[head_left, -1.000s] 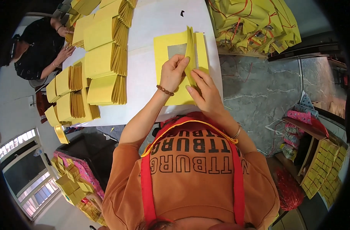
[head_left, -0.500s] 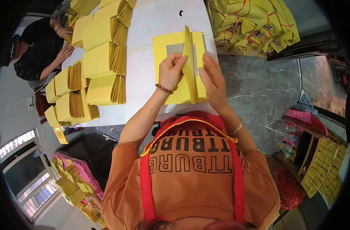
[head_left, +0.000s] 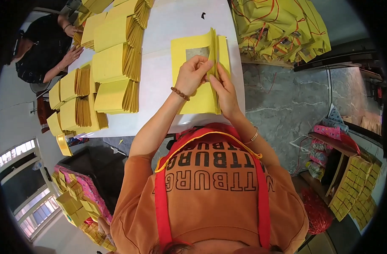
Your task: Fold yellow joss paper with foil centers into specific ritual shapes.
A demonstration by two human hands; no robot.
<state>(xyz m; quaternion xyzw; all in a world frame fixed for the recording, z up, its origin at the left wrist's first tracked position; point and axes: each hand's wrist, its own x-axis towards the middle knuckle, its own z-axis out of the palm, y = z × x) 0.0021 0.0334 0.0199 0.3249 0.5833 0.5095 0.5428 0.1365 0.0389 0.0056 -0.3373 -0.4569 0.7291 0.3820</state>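
Observation:
In front of me on the white table lies a stack of yellow paper (head_left: 191,101) with a silver-grey rectangle (head_left: 195,53) on its top face. Part of the paper stands up in a curved fold along its right side. My left hand (head_left: 194,73) pinches that fold between thumb and fingers, and a brown bead bracelet circles the wrist. Against the fold's right side, my right hand (head_left: 225,92) closes its thumb and fingers on the paper edge. My fingers hide the middle of the fold.
Folded yellow paper bundles (head_left: 110,63) fill the left of the white table (head_left: 157,59). Another person (head_left: 43,48) handles paper beyond them. Tied yellow paper (head_left: 282,25) is heaped at the far right, above a grey marbled floor (head_left: 274,110). A small black scrap (head_left: 203,16) lies on the table.
My right hand has moved left, from lying spread beside the fold to closing on it. The raised fold stands further right, and my left hand still pinches it.

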